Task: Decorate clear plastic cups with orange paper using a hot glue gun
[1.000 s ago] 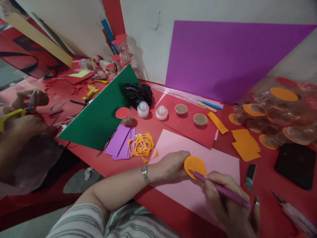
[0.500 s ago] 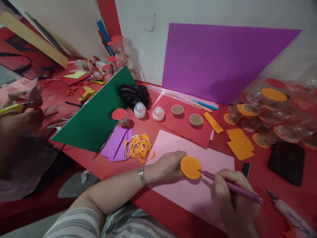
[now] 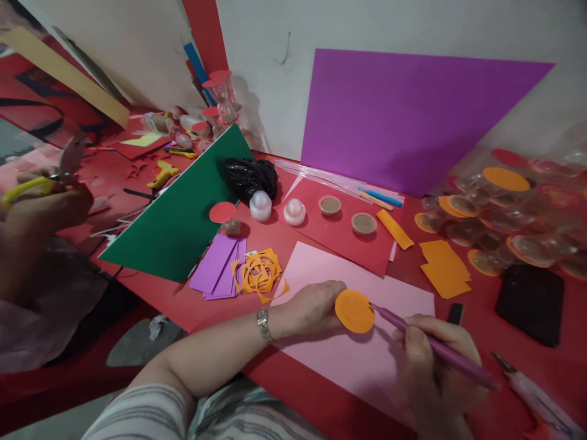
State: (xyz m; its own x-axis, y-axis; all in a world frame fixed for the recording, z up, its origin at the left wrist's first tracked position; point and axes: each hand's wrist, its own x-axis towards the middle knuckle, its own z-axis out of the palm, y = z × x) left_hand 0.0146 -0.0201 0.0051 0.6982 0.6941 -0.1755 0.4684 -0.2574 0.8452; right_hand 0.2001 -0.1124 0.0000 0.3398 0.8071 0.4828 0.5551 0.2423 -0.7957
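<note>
Orange disc (image 3: 354, 310): lying flat on the pink sheet (image 3: 367, 354), near its middle, twd the front of the red table (image 3: 293, 391).
L hand (image 3: 314, 305): pressing down on the disc's 9 o'clock edge, fingertips pinning it to the sheet; wrist is wearing a metal watch (image 3: 262, 324).
R hand (image 3: 428, 373): clenched around a purple pen (image 3: 435, 348), writing-style grip; pen tip is touching the disc's 3 o'clock edge.
Pink sheet: sitting at 6 o'clock of the red paper (image 3: 339, 235) that is carrying two white caps (image 3: 277, 208) & two brown-filled lids (image 3: 347, 214).
Orange cut-out scrap (image 3: 257, 273): lying at 10 o'clock of the disc, just beside the pink sheet, overlapping a stack of purple strips (image 3: 217, 273).
Green sheet (image 3: 181, 211): leaning tilted at 10 o'clock, further out.
Purple sheet (image 3: 403, 116): standing against the wall at 12 o'clock.
Orange squares (image 3: 444, 269): lying at 2 o'clock, well apart from the disc.
Black pouch (image 3: 529, 304): at 3 o'clock, far R.
Clear domes w/ orange & red discs (image 3: 504, 208): piling up at 2 o'clock, blurred.
Other person's hand (image 3: 41, 205): at far L, 9 o'clock, gripping yellow-handled scissors (image 3: 41, 177).
</note>
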